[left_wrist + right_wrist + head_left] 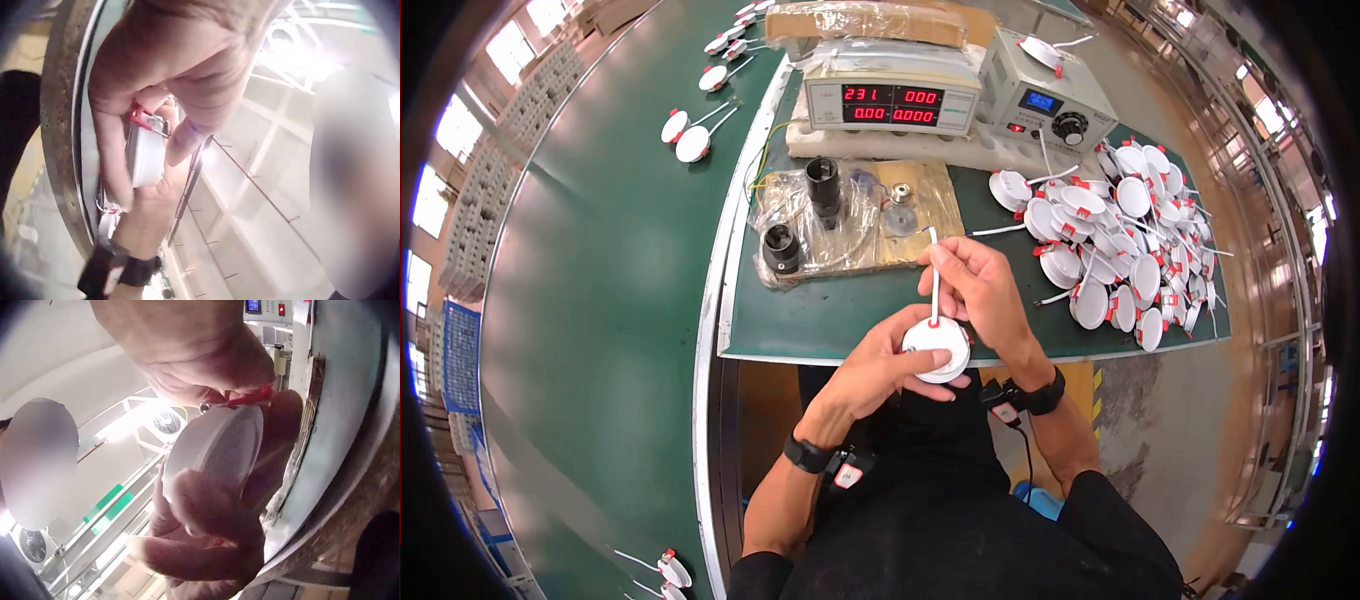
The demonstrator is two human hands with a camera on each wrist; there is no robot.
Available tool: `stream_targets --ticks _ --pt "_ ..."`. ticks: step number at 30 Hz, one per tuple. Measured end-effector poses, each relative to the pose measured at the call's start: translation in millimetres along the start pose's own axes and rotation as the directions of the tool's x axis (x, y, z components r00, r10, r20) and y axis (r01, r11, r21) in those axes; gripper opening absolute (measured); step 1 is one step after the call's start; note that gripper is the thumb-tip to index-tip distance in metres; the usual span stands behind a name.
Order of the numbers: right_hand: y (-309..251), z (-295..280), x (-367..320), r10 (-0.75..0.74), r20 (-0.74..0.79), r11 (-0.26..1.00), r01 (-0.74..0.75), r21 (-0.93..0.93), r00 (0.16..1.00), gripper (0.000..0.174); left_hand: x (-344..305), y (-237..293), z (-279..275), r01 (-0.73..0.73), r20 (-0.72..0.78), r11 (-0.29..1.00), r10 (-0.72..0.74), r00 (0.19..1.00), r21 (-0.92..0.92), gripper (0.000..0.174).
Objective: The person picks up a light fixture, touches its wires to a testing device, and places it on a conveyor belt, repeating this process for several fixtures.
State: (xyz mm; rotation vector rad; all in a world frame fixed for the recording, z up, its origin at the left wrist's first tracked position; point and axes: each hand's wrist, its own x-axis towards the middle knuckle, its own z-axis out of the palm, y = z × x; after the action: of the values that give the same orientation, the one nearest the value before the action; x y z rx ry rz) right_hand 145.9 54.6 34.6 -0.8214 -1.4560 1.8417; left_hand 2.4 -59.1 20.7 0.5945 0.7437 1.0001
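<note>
In the head view my left hand [875,365] grips a white round downlight [920,338], thumb across its face and fingers around the rim. My right hand [988,295] pinches the white cable [935,285] that rises from the lamp's edge. Its lower fingers reach the lamp's side. From the left wrist, the downlight [145,153] shows edge-on, with a red spring clip [142,117] between the hands. In the right wrist view, fingers of both hands surround the downlight [215,440], near another red clip [250,397].
Ahead lies a board [940,200] with black lamp sockets [823,190] and plastic wrap. Behind it stand a red-digit power meter [892,105] and a grey supply unit [1050,95]. Many downlights [1090,305] are heaped at right. More lamps [693,145] lie on the green left bench [615,330].
</note>
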Motion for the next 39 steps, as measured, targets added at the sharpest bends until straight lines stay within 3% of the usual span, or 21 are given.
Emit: stream_targets --ticks 4,14,22,32,39 --pt "-0.5 -8.9 31.3 0.091 0.026 0.987 -0.087 -0.135 0.996 0.027 18.4 3.1 -3.1 -0.009 -0.023 0.993 0.006 1.000 -0.119 0.047" --pt "11.4 -9.3 70.5 0.089 -0.055 0.933 -0.102 -0.346 0.995 0.032 38.9 18.1 -19.5 0.039 -0.009 0.983 -0.041 0.999 -0.178 0.045" --pt "23.9 -7.7 73.9 0.060 -0.077 0.941 -0.082 -0.327 0.995 0.031 49.7 10.8 -31.7 0.018 0.011 0.984 -0.016 1.000 -0.177 0.047" --pt "30.0 -11.6 74.6 -0.031 -0.049 0.922 0.010 -0.388 0.998 0.033 45.2 24.3 -21.0 0.115 -0.019 0.983 -0.119 0.993 -0.145 0.048" --pt "25.9 -8.9 71.9 -0.014 -0.066 0.933 -0.011 -0.361 0.998 0.033 50.9 18.7 -22.5 0.093 -0.025 0.982 -0.099 0.995 -0.165 0.045"
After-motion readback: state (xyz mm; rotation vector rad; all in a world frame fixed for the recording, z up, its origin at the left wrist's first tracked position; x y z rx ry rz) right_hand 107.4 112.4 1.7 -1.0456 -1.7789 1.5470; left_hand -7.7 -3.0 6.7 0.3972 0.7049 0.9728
